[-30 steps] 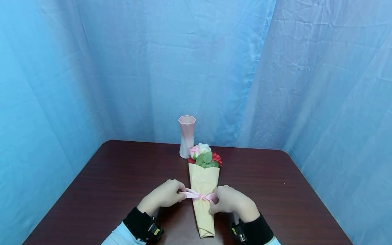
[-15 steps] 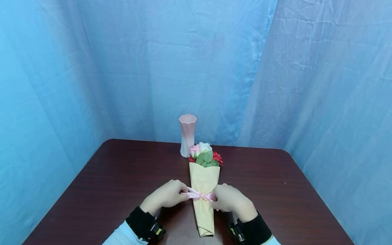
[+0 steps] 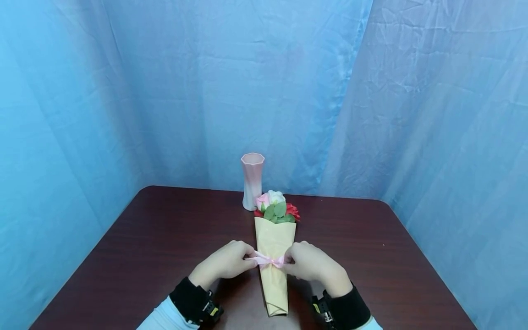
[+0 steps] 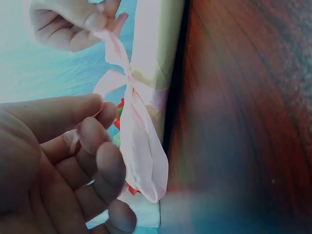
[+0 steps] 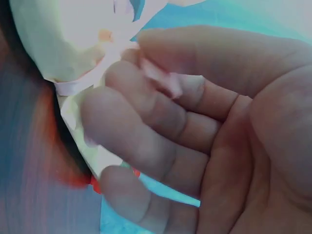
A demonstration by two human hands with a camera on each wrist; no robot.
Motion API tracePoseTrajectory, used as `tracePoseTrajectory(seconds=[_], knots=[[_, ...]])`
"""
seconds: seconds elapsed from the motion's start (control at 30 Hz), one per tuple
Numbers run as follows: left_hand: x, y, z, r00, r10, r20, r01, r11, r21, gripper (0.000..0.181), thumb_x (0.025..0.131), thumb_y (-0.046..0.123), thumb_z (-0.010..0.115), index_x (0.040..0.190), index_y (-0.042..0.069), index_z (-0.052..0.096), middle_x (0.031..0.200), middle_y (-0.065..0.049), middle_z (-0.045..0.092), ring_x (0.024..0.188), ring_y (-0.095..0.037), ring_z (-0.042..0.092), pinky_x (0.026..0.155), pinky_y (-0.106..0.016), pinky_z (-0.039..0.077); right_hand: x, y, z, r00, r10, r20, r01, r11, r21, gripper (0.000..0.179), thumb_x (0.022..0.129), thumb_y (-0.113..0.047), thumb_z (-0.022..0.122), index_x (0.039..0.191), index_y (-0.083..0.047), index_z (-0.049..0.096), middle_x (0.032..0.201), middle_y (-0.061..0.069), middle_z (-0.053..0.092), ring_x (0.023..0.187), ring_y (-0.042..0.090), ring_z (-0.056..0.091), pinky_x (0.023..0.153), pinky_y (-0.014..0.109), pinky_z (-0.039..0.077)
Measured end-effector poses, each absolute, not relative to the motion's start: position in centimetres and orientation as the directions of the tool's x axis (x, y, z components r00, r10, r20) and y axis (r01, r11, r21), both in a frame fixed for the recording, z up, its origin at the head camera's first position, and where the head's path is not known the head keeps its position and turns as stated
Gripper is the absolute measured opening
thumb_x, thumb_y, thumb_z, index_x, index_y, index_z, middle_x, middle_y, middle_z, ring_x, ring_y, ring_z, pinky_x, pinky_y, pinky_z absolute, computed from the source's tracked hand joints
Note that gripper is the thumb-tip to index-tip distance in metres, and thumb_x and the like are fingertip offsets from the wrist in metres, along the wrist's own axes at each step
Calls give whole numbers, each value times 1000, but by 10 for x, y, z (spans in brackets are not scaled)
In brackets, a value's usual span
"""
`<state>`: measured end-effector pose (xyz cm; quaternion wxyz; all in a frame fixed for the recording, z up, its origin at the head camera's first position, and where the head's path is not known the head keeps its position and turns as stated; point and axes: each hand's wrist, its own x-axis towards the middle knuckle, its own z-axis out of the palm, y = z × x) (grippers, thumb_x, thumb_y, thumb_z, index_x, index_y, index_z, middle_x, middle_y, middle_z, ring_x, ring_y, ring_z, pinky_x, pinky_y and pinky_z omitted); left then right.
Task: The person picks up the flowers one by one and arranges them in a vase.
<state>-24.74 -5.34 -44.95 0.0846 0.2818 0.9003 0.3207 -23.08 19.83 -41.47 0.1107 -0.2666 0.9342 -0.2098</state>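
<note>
A bouquet wrapped in pale yellow paper [image 3: 274, 236] lies on the table, its white rose [image 3: 277, 197], pink rose [image 3: 262, 201], red flowers [image 3: 293, 211] and green leaves pointing away from me. A pink ribbon [image 3: 270, 261] is knotted round its middle. My left hand [image 3: 228, 260] pinches one part of the ribbon between thumb and forefinger, left of the knot. On the other side, my right hand [image 3: 312, 262] pinches another part, whose tail end [image 5: 168, 83] shows past the fingers. In the left wrist view, a long ribbon loop [image 4: 144, 156] hangs from the knot.
A pink and white fluted vase [image 3: 252, 181] stands upright behind the bouquet, close to its flowers. The dark brown wooden table [image 3: 173, 220] has rounded far corners. Light blue curtains [image 3: 264, 91] surround it at the back and sides.
My right hand has shifted slightly up and inward, its fingers now pinching the ribbon nearer the knot. My left hand has edged a little to the right, still holding its part of the ribbon.
</note>
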Motion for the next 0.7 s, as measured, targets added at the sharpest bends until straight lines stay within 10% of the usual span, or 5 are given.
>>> tracePoseTrajectory(seconds=[0.7], knots=[[-240, -59, -445, -841, 505, 194, 530, 700, 479, 27, 102, 27, 65, 76, 19, 68, 58, 11, 40, 54, -6, 39, 54, -26, 38, -234, 208, -407, -821, -568, 60, -536, 730, -425, 23, 95, -14, 71, 75, -25, 71, 59, -12, 54, 52, 3, 42, 52, 25, 40]])
